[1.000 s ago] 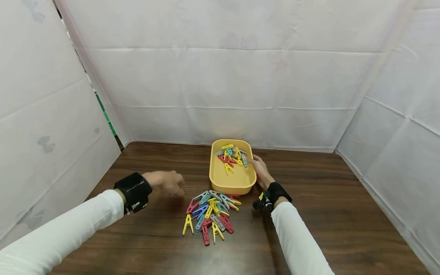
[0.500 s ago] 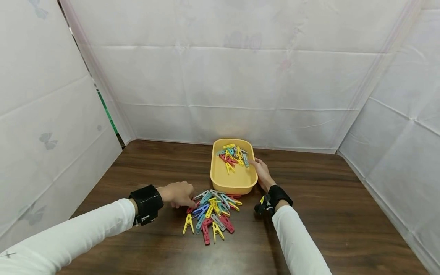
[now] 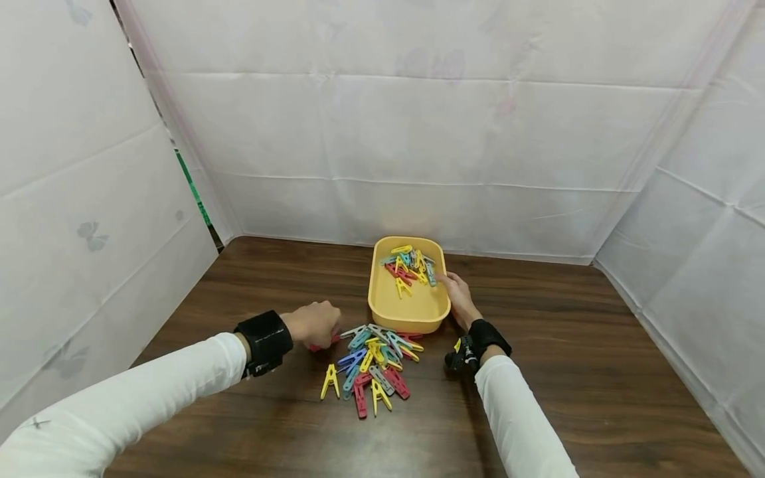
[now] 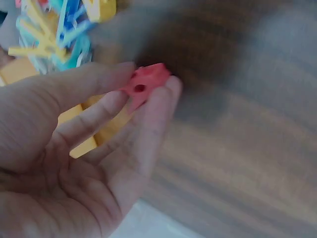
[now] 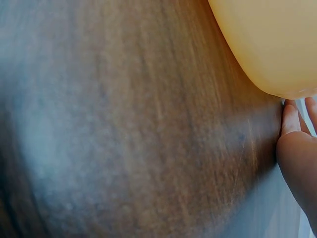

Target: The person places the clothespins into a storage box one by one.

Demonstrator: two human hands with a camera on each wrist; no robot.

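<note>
My left hand sits at the left edge of a pile of coloured clothespins on the wooden table. It pinches a red clothespin between thumb and fingertips; a sliver of that red clothespin shows under the hand in the head view. A yellow tray stands just behind the pile and holds several clothespins at its far end. My right hand rests against the tray's right side, fingers along the rim. In the right wrist view only the tray's wall and a few fingers show.
White sheeting walls the table on the back, left and right. Bare dark wood lies to the right of the tray and in front of the pile. Black wrist straps sit on both forearms.
My left hand moved right and down to the pile's left edge and took hold of a red clothespin. The right hand stayed at the tray.
</note>
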